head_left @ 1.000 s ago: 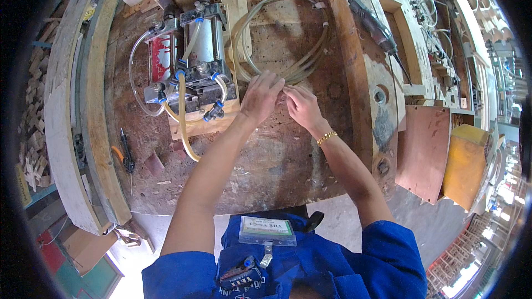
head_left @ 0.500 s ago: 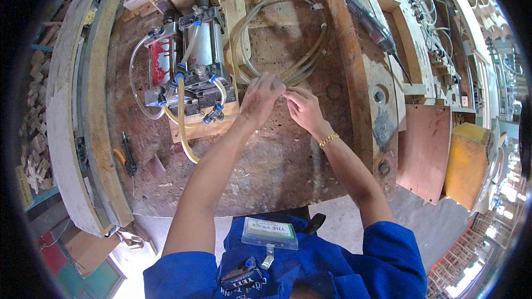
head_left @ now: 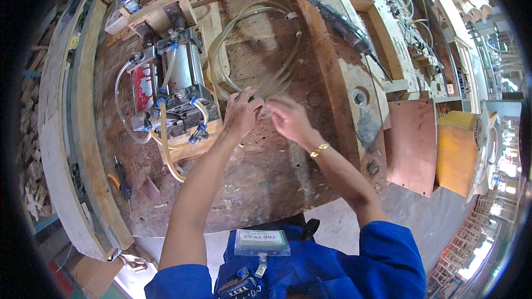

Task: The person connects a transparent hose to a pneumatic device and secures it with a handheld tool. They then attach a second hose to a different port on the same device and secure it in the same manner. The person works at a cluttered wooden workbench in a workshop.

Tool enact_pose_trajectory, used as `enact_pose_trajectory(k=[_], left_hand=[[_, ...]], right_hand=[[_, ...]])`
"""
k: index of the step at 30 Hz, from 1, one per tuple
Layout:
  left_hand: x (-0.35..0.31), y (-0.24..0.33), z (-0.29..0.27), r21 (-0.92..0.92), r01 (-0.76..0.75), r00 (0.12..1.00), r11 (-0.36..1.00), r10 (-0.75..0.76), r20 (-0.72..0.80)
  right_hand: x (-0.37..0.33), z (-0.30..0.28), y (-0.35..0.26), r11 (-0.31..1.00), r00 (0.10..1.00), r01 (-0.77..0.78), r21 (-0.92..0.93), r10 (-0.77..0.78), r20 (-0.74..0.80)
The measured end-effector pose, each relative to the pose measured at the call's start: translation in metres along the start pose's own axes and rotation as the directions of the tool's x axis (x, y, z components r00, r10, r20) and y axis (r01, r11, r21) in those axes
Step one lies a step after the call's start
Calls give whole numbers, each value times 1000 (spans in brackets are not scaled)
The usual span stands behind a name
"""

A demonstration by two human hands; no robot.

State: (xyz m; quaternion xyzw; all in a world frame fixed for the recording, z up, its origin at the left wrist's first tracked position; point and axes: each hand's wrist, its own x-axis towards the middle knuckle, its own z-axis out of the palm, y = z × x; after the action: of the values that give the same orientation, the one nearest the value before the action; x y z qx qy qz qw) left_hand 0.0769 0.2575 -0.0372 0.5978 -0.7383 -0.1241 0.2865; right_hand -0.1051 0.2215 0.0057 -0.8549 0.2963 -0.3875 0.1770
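A coil of clear, yellowish tubing (head_left: 213,61) lies on the brown work table in front of me. At its near end my left hand (head_left: 241,117) is closed, its fingers curled on the tubing. My right hand (head_left: 289,123), with a gold bracelet at the wrist, is just right of the left fingertips. Motion smears its fingers, and the tubing beside them is blurred. What lies between the two hands is hidden. Left of the coil stand two pneumatic cylinders (head_left: 183,66) on a wooden block, with blue push-in fittings and tubes.
A dark power screwdriver (head_left: 341,25) lies on the wooden beam to the right. Near the left rail are a small black tool (head_left: 123,180) with an orange part and a sandpaper scrap (head_left: 149,188). A yellow box (head_left: 458,145) stands far right beside a brown panel (head_left: 411,147).
My right hand has drawn slightly apart from the left and is moving fast. The near part of the coil has blurred. The whole view has shifted a little.
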Motion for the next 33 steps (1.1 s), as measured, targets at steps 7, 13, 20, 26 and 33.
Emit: enact_pose_trajectory(k=[7, 13, 20, 26, 33], left_hand=[[-1, 2, -5, 17, -39, 998, 999, 38, 42], [1, 6, -7, -37, -2, 999, 999, 4, 44], [1, 4, -6, -29, 5, 999, 1000, -4, 34], [1, 0, -5, -37, -14, 1000, 999, 15, 19], [-3, -4, 0, -30, -37, 999, 999, 38, 27]], right_hand=[[127, -138, 95, 584, 905, -423, -693, 234, -356], [142, -137, 143, 531, 758, -392, -752, 649, 63], [146, -145, 66, 430, 486, -870, 242, 834, 263], [102, -65, -5, 344, 859, -157, 926, 510, -44], [83, -21, -16, 438, 876, -85, 895, 460, -142]])
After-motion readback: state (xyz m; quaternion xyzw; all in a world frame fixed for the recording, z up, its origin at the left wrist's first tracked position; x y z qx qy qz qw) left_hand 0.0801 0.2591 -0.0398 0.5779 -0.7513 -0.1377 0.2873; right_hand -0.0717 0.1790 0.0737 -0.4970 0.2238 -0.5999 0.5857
